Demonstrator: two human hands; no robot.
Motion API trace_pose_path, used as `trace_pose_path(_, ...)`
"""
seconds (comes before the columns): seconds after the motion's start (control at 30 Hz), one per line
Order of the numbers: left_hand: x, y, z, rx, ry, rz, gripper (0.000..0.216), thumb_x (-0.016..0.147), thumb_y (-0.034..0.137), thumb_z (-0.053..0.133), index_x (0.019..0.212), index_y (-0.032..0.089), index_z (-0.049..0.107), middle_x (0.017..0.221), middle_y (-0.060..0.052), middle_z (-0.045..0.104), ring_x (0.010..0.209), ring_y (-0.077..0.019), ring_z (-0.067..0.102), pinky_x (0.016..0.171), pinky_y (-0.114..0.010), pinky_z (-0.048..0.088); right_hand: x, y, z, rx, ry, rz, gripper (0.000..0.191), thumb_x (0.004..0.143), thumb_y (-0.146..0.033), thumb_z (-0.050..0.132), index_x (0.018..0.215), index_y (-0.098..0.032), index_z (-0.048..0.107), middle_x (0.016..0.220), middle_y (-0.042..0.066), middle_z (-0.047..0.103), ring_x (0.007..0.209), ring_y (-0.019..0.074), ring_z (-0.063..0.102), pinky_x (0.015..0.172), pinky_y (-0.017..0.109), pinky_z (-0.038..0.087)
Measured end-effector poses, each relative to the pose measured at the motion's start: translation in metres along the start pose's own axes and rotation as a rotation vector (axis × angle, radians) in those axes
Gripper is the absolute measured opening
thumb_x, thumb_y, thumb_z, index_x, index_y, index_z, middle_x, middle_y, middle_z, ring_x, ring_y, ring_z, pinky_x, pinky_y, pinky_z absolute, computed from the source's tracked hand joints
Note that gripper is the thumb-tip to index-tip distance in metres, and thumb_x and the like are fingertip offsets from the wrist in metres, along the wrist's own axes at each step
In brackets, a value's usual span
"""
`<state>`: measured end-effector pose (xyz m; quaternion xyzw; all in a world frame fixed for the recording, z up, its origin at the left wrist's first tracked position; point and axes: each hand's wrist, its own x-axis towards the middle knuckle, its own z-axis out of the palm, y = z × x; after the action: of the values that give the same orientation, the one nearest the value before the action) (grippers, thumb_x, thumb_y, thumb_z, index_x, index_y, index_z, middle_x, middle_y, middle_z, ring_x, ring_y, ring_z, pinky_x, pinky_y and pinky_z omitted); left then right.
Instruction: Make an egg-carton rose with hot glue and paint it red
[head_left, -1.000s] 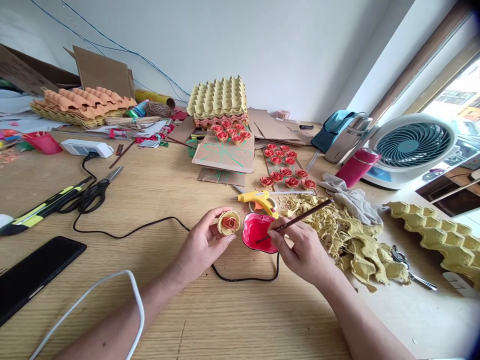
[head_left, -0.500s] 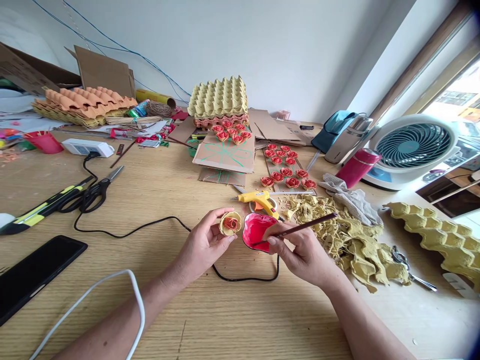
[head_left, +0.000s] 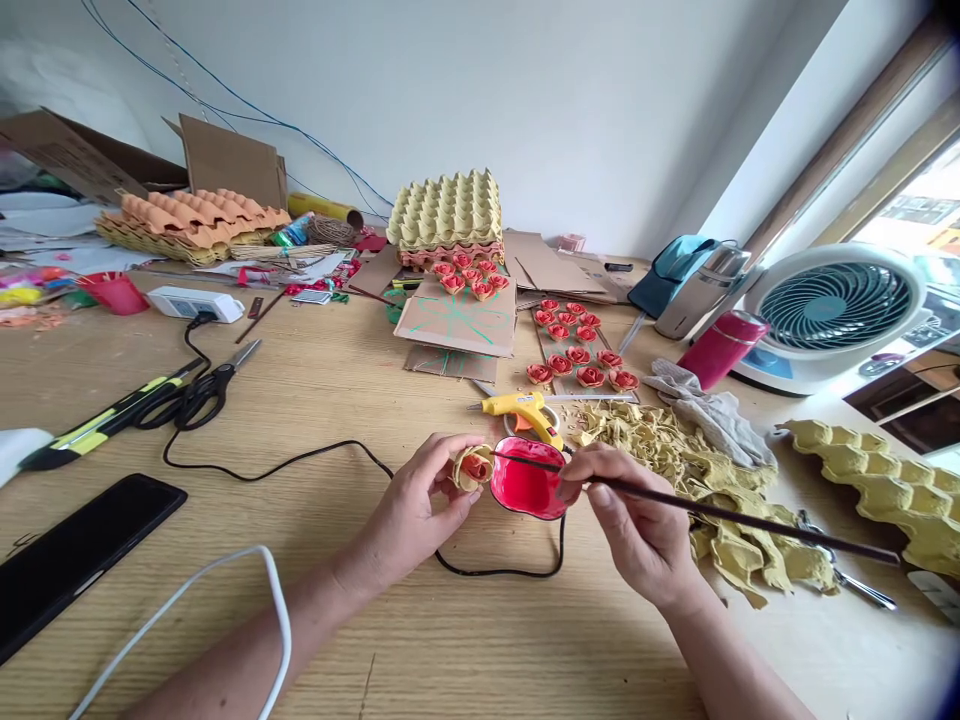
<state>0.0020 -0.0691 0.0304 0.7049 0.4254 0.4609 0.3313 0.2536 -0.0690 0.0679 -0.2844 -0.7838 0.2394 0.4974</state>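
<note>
My left hand (head_left: 420, 500) pinches a small egg-carton rose (head_left: 472, 468), its centre painted red and its outer petals bare yellow. In my right hand (head_left: 637, 520) is a thin dark paintbrush (head_left: 720, 508), its handle slanting down to the right. The brush tip meets the right edge of the rose; whether it touches a petal I cannot tell. Under the brush stands a scalloped bowl (head_left: 529, 488) with red paint inside. Just behind the bowl lies a yellow glue gun (head_left: 523, 409).
Painted roses (head_left: 577, 355) stand on cardboard at the back right. Torn carton scraps (head_left: 652, 440) lie beside my right hand. Scissors (head_left: 196, 390), a utility knife (head_left: 112, 415) and a phone (head_left: 82, 560) are at left. A black cord (head_left: 285, 465) crosses the table. A fan (head_left: 832, 310) stands right.
The brush tip has come up out of the paint bowl and across left to the rose. The rose has tilted in my left hand. The view has shifted slightly.
</note>
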Motion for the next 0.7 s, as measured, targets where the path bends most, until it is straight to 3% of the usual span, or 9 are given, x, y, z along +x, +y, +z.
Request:
trace_pose_path(0.17, -0.002, 0.001, 0.0, 0.094, -0.017, 0.041, 0.046, 0.088, 0.01, 0.061, 0.131, 0.025, 0.059, 0.12, -0.007, 0.064, 0.095, -0.0157, 0.067, 0.078, -0.024, 0.061, 0.002, -0.006, 0.003, -0.062, -0.121, -0.113, 0.018, 0.102, -0.019, 0.047, 0.11, -0.022, 0.063, 0.087, 0.007, 0.069, 0.082, 0.0219, 0.065, 0.077, 0.037, 0.052)
trace_pose_path(0.4, -0.001, 0.004, -0.001, 0.112, -0.016, 0.04, 0.045, 0.087, 0.01, 0.061, 0.13, 0.025, 0.059, 0.119, -0.008, 0.064, 0.092, -0.0154, 0.066, 0.079, -0.025, 0.061, 0.012, -0.015, 0.006, -0.133, -0.179, -0.217, 0.018, 0.1, -0.017, 0.046, 0.105, -0.02, 0.062, 0.082, 0.006, 0.066, 0.072, 0.0195, 0.06, 0.069, 0.034, 0.049)
trace_pose_path(0.7, -0.001, 0.003, 0.0, 0.059, -0.016, 0.043, 0.044, 0.089, 0.01, 0.061, 0.129, 0.026, 0.059, 0.118, -0.006, 0.064, 0.093, -0.0146, 0.066, 0.077, -0.023, 0.061, 0.003, -0.007, 0.002, -0.075, -0.124, -0.132, 0.02, 0.104, -0.024, 0.043, 0.106, -0.021, 0.063, 0.083, 0.006, 0.064, 0.076, 0.0207, 0.059, 0.07, 0.035, 0.049)
